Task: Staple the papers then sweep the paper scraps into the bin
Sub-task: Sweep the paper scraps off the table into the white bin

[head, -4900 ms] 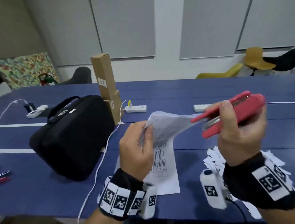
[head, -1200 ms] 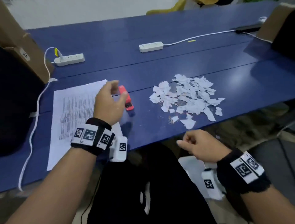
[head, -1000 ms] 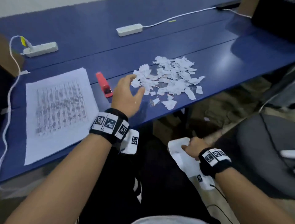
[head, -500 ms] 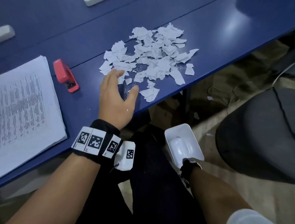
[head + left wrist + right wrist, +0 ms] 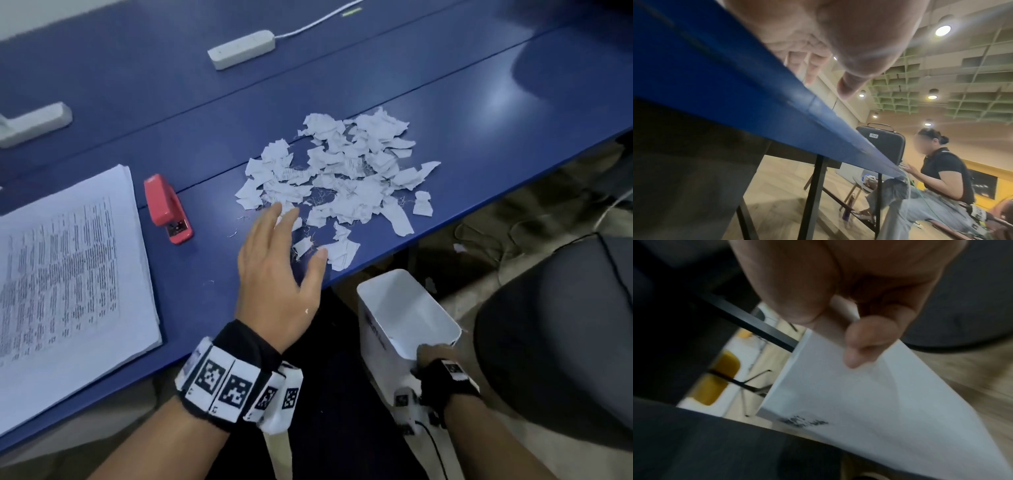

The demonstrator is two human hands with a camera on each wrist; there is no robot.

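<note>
A heap of torn white paper scraps (image 5: 346, 181) lies on the blue table (image 5: 479, 113) close to its front edge. My left hand (image 5: 279, 270) hovers flat over the table with straight fingers, its fingertips at the near left side of the heap. My right hand (image 5: 433, 356) grips the near rim of a white bin (image 5: 404, 315), held below the table edge under the scraps; in the right wrist view the fingers (image 5: 865, 344) pinch the bin wall (image 5: 869, 402). The stack of printed papers (image 5: 65, 274) lies at the left, with the red stapler (image 5: 168, 209) beside it.
Two white power strips (image 5: 241, 49) (image 5: 34, 125) lie at the back of the table. A dark grey chair (image 5: 561, 342) stands right of the bin. In the left wrist view a seated person (image 5: 937, 186) is further along the table edge (image 5: 797, 123).
The stapler and papers were put down on the table. My left hand moved right to the scraps. My right hand went under the table, took the bin and raised it toward the edge.
</note>
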